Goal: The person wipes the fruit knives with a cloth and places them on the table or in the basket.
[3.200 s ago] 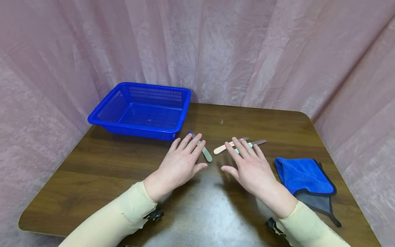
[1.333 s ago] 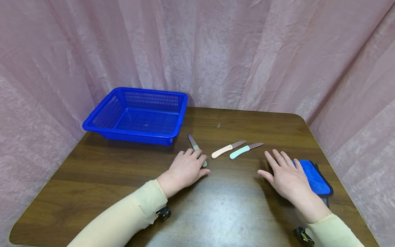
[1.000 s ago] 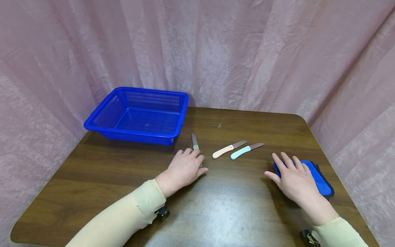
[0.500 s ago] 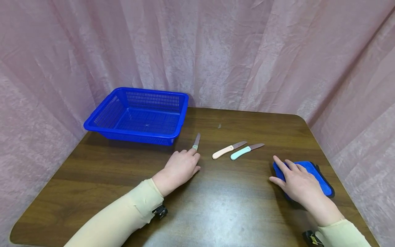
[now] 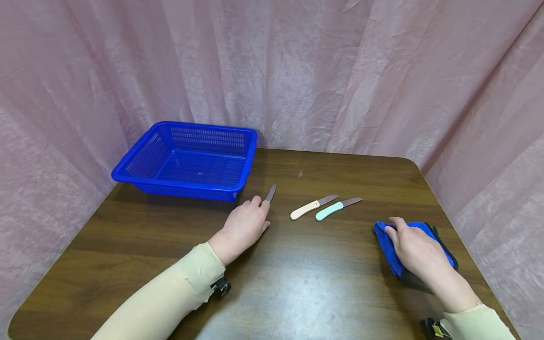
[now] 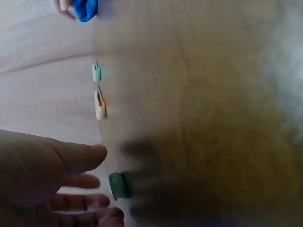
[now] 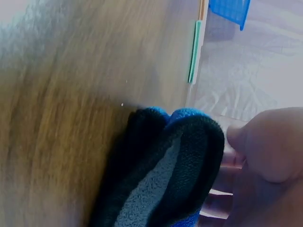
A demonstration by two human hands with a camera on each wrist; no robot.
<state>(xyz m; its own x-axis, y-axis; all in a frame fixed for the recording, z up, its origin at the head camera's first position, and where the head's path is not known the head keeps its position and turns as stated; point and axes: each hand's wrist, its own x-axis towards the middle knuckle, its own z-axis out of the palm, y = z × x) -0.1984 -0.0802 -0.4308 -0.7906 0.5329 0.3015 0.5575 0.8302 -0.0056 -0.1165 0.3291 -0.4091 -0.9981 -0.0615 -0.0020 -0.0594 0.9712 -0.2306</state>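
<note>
My left hand point(image 5: 241, 226) is over a folding knife point(image 5: 270, 193) with a sage-green handle, its fingers touching it. The blade points away past the fingertips; the hand hides most of the handle. In the left wrist view, thumb and fingers stand apart beside the green handle end point(image 6: 118, 185). On the right, my right hand point(image 5: 418, 248) holds a blue and grey cloth point(image 5: 384, 245), thumb and fingers curled at its near-left part. The cloth point(image 7: 175, 175) is folded up beside the thumb in the right wrist view. A cream-handled knife point(image 5: 306, 209) and a mint-handled knife point(image 5: 330, 211) lie unfolded between the hands.
A blue plastic basket point(image 5: 191, 183) stands at the back left, close to the left hand's knife. The brown wooden table point(image 5: 297, 278) has rounded corners. Pink curtains point(image 5: 306, 71) hang behind and at both sides.
Under my left hand the green knife has swung from pointing back-left to pointing back-right. My right hand moved right from the knives to the cloth, and its straight fingers curled in.
</note>
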